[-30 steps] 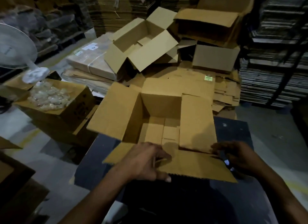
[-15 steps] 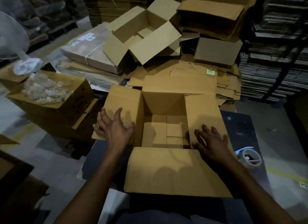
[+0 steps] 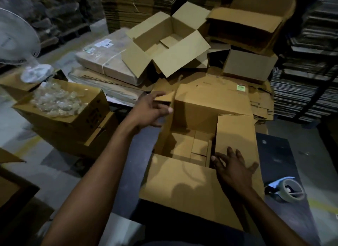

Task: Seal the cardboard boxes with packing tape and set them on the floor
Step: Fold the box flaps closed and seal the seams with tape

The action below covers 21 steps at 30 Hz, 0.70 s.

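An open cardboard box point(image 3: 182, 187) stands on a dark table point(image 3: 283, 154) in front of me, with smaller cardboard pieces point(image 3: 192, 147) inside. Its near flap lies folded out toward me and its far flap stands up. My left hand point(image 3: 148, 112) grips the top edge of the left flap, which is raised upright, thumb on the inner side. My right hand point(image 3: 232, 169) lies flat with spread fingers on the right flap. A roll of packing tape point(image 3: 290, 191) rests on the table to the right of the box.
Left of the table stands a box with clear plastic wrap point(image 3: 76, 114) and a white fan point(image 3: 16, 44). Behind are an open empty box point(image 3: 164, 44), a strapped bundle point(image 3: 102, 59) and flattened cardboard point(image 3: 259, 99). Shelving fills the right side.
Both hands left the near flap and went to the side flaps. My left hand has since lifted the left flap from flat to upright; my right hand stays on the right flap.
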Motion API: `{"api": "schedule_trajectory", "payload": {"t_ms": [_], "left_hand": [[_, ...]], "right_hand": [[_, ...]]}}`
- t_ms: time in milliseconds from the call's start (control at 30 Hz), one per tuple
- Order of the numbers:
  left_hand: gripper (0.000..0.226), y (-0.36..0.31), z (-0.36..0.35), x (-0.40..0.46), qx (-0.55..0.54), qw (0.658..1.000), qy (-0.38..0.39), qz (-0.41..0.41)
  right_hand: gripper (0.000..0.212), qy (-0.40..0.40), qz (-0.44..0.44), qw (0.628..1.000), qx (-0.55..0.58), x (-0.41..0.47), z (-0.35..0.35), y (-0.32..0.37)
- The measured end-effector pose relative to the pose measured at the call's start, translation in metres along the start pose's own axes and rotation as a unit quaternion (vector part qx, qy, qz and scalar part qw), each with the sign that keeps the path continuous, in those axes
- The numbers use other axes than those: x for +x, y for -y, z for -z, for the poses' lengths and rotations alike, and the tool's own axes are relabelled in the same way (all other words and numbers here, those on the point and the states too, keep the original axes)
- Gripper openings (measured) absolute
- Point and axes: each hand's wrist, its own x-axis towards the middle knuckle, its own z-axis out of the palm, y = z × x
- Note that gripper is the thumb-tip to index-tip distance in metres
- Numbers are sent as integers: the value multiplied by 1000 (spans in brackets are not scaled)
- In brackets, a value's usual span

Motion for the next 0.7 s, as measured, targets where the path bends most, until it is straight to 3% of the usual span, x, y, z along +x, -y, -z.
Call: {"api": "schedule_trajectory", "payload": {"t_ms": [33,100,200,267,433,500,567,633,700], "left_hand": [[73,-6,-16,-4,8,999,46,-12],[77,3,-55,-10,122,985,111,-41],[75,51,-95,-21,238,955,169,-55],[71,83,-108,-29,275,942,189,-45],[67,109,-117,-28,345,924,151,-72],[63,103,-117,-23,370,910,173,-68],[63,90,-116,-18,396,890,220,-45],[64,64,-112,-16,425,857,293,-8],[58,35,-106,-18,443,834,329,22]], "right_hand": [[61,-3,5,1000,20,1,0,4],[61,-12,34,997,72,-2,2,8],[70,-3,110,987,118,-20,7,2],[88,28,157,983,87,-38,12,-10],[126,159,240,953,-96,-66,31,-38],[126,175,257,939,-147,-65,34,-39],[121,214,262,934,-120,-58,47,-36],[106,283,240,928,-21,-43,76,-34],[81,369,204,899,115,-23,106,-33]]}}
